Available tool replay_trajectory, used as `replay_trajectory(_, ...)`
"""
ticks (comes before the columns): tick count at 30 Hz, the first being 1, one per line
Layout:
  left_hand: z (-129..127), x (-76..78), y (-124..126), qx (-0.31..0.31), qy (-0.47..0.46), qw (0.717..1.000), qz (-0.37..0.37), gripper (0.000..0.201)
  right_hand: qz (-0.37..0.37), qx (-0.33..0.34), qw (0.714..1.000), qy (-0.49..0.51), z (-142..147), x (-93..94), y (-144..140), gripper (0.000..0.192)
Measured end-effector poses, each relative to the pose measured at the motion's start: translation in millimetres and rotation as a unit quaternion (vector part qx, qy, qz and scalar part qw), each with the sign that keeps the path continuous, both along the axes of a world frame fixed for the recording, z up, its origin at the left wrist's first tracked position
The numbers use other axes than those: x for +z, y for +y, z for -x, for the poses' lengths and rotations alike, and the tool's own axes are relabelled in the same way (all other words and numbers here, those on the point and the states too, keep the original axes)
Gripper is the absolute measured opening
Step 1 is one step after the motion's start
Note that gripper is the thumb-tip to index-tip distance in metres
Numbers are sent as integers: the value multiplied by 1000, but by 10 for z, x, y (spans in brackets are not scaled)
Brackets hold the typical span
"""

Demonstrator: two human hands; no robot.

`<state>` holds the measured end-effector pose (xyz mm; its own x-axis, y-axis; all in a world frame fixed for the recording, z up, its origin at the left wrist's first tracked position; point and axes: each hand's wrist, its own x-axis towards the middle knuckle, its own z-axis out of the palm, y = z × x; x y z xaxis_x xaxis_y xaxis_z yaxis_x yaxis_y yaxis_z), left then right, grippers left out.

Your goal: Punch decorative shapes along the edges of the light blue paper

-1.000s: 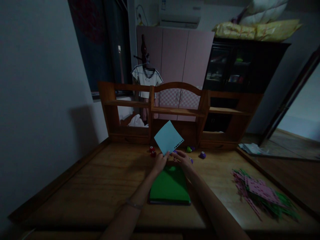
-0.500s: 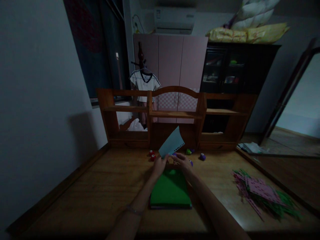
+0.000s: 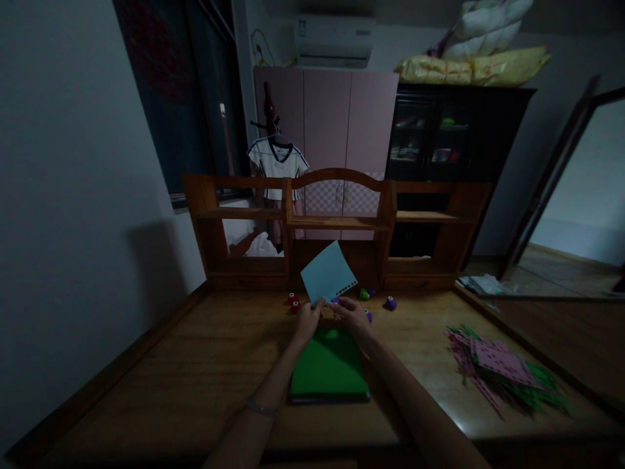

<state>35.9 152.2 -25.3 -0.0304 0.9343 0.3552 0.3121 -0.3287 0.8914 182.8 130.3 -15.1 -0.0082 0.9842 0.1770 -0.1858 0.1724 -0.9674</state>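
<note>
- My left grip (image 3: 307,320) was narrow, thumb and fingers pinching the lowest corner of a pale blue sheet (image 3: 328,273).
- The sheet stood tilted above and beyond that grip, its row of punched holes along the lower right edge.
- My right grip (image 3: 352,316) was just beside the left, fingers bent near the same corner; I could not tell whether they pressed the paper.
- A green book (image 3: 331,371) lay on the desk (image 3: 219,365), below both grips and nearer to me, between my forearms.
- Two small red pieces (image 3: 295,306) sat just left of my left grip.
- A purple piece (image 3: 390,303) lay right of my right grip, and a pink and green pile (image 3: 505,366) well apart, farther right.
</note>
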Motion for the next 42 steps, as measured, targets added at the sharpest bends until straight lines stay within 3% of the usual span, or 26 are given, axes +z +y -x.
replay_trajectory(10,-11,24,-8,-24,1,1000,15,48,-11,-9,1000,-23,-4,-9,13,39)
replay_trajectory(18,-9,-79,76,-10,29,999,16,45,-33,-6,998,-50,-8,39,-54,43)
replay_trajectory(23,-22,-109,94,-29,-7,999,32,42,-55,-13,997,-59,-2,17,-27,43)
replay_trajectory(33,-22,-33,42,-34,-6,999,-13,37,-83,-66,983,-147,-13,50,-36,47)
replay_trajectory(42,-12,0,-3,-3,22,1000,-18,39,-134,-95,977,-133,4,14,2,45)
